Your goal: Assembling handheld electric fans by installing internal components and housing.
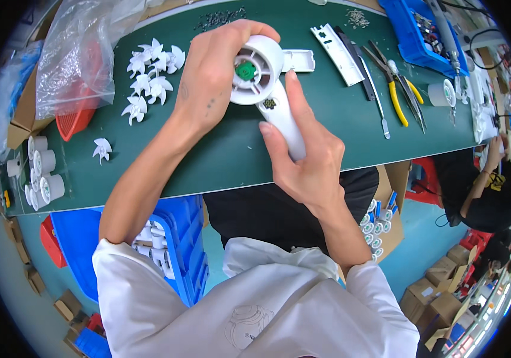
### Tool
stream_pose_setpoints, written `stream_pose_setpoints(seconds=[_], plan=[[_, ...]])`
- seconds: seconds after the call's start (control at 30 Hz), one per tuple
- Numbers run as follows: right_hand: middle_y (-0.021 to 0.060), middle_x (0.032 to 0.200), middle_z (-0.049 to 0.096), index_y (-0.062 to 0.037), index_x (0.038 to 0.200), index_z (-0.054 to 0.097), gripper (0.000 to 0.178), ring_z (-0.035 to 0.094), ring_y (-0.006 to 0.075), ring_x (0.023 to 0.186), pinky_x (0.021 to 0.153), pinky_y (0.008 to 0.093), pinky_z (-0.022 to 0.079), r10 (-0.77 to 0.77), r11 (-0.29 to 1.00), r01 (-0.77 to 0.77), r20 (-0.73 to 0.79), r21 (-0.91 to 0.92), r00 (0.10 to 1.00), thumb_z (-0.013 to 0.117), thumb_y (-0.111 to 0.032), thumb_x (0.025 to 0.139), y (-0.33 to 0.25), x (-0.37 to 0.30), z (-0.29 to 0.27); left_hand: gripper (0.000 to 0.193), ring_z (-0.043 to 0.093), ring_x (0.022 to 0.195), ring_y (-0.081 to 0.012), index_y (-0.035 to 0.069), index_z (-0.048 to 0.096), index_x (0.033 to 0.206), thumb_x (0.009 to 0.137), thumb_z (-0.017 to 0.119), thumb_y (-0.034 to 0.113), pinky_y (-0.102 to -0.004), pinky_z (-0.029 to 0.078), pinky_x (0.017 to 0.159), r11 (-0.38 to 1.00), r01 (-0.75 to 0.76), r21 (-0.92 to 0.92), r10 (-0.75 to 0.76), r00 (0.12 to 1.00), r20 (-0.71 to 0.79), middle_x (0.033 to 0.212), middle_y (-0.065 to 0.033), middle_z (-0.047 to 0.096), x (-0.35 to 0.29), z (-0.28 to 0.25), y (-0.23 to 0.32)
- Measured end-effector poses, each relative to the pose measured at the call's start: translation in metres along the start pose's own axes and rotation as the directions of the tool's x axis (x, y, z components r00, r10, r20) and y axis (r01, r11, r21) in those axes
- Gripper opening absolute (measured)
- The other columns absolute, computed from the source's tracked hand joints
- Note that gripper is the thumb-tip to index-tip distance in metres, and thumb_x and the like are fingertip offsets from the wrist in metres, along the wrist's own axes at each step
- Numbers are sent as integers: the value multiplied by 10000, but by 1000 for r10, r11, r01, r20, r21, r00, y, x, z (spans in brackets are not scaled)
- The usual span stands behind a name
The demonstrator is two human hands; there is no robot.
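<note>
A white handheld fan body is between my two hands above the green worktable. Its round, ribbed housing faces up, with a green disc at the centre and no blade in it. My left hand wraps around the housing's left side. Lower down, my right hand grips the white handle, thumb and index finger along its sides. The index fingertip touches a short white piece projecting right of the housing. Dark contacts show in an opening near the handle's top.
White fan blades lie left of my hands; white cylindrical parts stand farther left. On the right are a white handle cover, yellow-handled pliers and a blue bin. Black screws lie at the back. A blue crate stands below.
</note>
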State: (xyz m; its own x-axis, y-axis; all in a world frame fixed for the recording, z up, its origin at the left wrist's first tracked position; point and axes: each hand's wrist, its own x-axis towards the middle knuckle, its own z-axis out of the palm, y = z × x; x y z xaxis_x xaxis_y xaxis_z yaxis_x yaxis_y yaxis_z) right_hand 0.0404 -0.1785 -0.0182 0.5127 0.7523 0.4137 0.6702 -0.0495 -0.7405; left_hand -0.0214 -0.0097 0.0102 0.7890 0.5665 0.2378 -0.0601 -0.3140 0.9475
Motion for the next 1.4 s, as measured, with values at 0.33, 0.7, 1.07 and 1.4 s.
stream_pose_setpoints(seconds=[0.33, 0.7, 1.07, 1.4], plan=[[189, 1186, 564, 62, 1413, 357, 570, 624, 179, 834, 642, 281, 535, 234, 663, -156, -4, 732, 972, 558, -24, 887, 14, -10, -22, 545, 641, 848, -150, -33, 652, 1066, 1002, 331, 403, -264, 488, 782, 967, 40, -250, -83, 983, -165, 920, -102, 687, 4, -2, -7], [166, 995, 689, 93, 1264, 514, 443, 604, 79, 698, 576, 193, 478, 73, 746, 58, -168, 664, 983, 640, -7, 851, 3, 16, -76, 667, 640, 1032, -252, -77, 580, 1181, 968, 439, 539, -377, 476, 944, 878, 150, -454, 101, 870, 483, 1106, -189, 652, -15, 8, -5], [128, 786, 697, 60, 1060, 675, 525, 588, 148, 550, 459, 227, 410, -398, 873, 415, -117, 257, 910, 885, -121, 614, -10, 13, -76, 632, 672, 946, -249, -20, 594, 1179, 795, 756, 456, -338, 525, 813, 866, -344, -364, 475, 793, 381, 1050, -139, 675, -39, 32, -13], [119, 800, 703, 43, 1037, 691, 512, 598, 125, 558, 478, 217, 439, -339, 890, 375, -173, 259, 925, 894, -147, 608, -11, 16, -70, 480, 682, 788, -274, -38, 639, 1051, 836, 735, 380, -325, 525, 686, 902, -329, -279, 419, 821, 387, 918, -152, 680, -39, 24, 6]])
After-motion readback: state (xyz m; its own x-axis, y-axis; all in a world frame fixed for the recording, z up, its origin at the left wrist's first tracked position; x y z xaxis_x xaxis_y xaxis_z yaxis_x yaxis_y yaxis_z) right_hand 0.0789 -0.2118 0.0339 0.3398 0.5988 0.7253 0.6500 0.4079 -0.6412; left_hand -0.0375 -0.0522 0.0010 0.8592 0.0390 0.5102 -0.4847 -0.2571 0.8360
